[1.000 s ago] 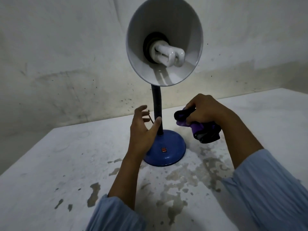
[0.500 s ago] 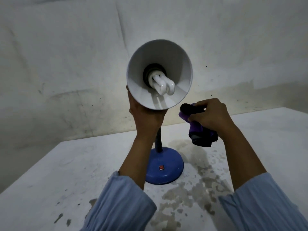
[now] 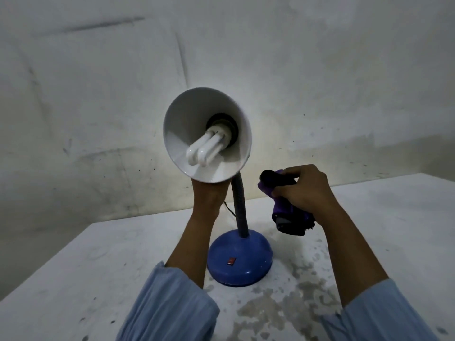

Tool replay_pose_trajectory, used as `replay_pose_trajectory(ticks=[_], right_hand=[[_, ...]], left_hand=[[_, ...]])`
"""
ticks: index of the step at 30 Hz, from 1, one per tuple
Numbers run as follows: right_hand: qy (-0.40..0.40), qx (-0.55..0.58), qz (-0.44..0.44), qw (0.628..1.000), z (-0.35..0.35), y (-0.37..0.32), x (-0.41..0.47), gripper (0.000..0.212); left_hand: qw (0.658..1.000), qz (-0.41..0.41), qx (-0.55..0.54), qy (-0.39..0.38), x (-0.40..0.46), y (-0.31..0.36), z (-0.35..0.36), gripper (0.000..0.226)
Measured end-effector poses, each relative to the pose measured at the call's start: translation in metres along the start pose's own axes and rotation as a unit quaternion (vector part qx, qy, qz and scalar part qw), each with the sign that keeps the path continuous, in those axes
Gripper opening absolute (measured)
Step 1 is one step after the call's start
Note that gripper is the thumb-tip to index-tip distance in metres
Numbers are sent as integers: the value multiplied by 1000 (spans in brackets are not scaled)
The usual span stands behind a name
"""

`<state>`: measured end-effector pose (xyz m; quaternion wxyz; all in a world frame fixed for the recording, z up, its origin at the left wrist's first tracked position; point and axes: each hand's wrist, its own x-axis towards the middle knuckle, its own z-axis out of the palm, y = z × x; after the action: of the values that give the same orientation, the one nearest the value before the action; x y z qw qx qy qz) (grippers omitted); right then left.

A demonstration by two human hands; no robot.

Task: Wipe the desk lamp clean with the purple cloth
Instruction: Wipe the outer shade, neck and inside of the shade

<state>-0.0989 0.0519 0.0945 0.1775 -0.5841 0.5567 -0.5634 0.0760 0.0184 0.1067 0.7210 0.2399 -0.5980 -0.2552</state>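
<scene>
The desk lamp stands on the white table [image 3: 98,267]. It has a round blue base [image 3: 246,269] with a red switch [image 3: 231,260], a dark bendable neck [image 3: 240,207] and a white cone shade [image 3: 187,134] around a white bulb [image 3: 205,150]. The shade faces me and tilts down to the left. My left hand [image 3: 209,198] reaches up behind the shade's lower edge and holds it; its fingers are hidden behind the shade. To the right of the neck, my right hand [image 3: 305,190] grips the bunched purple cloth [image 3: 288,217] in the air, clear of the lamp.
A stained white wall [image 3: 98,94] rises close behind the table. The tabletop paint is worn away in blotches [image 3: 283,303] in front of and to the right of the base. A thin cord [image 3: 229,209] runs behind the neck.
My left hand rose from the neck near the base to the back of the shade. The shade has turned to face down-left. My right hand still grips the cloth.
</scene>
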Motion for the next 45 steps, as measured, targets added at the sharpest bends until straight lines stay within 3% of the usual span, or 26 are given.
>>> replay_pose_trajectory(ticks=[5, 8, 13, 17, 20, 25, 27, 31, 34, 38, 42, 45], right_hand=[[-5, -2, -2, 1000, 5, -1, -1, 30], [-5, 7, 1, 1000, 7, -2, -1, 31], [-12, 14, -9, 1000, 10, -3, -2, 31], [-11, 23, -21, 999, 12, -4, -3, 26], [4, 37, -29, 999, 13, -7, -2, 23], [24, 90, -46, 995, 21, -16, -4, 34], [31, 103, -50, 993, 25, -22, -6, 35], [30, 121, -59, 990, 36, -32, -10, 37], [19, 128, -71, 989, 48, -37, -15, 33], [4, 135, -95, 986, 61, -44, -20, 32], [22, 151, -121, 981, 68, -57, -21, 31], [73, 178, -132, 972, 70, -71, -14, 26]], left_hand=[[987, -106, -114, -38, 10, 5, -9, 63], [962, -180, -198, -61, 18, 3, -19, 53], [938, -212, -264, -81, 25, -2, -29, 24], [937, -218, -265, -70, 26, 1, -28, 26], [949, -201, -236, -49, 21, 3, -27, 41], [970, -238, -36, -33, -10, -9, -43, 106], [968, -251, 14, -4, -21, -13, -58, 112], [977, -203, 61, 15, -28, -6, -91, 104], [988, -124, 11, 86, -23, 10, -103, 71], [985, 3, 69, 156, -14, 34, -100, 35], [977, 86, 144, 131, -12, 49, -90, 18], [969, 102, 195, 113, -11, 53, -87, 15]])
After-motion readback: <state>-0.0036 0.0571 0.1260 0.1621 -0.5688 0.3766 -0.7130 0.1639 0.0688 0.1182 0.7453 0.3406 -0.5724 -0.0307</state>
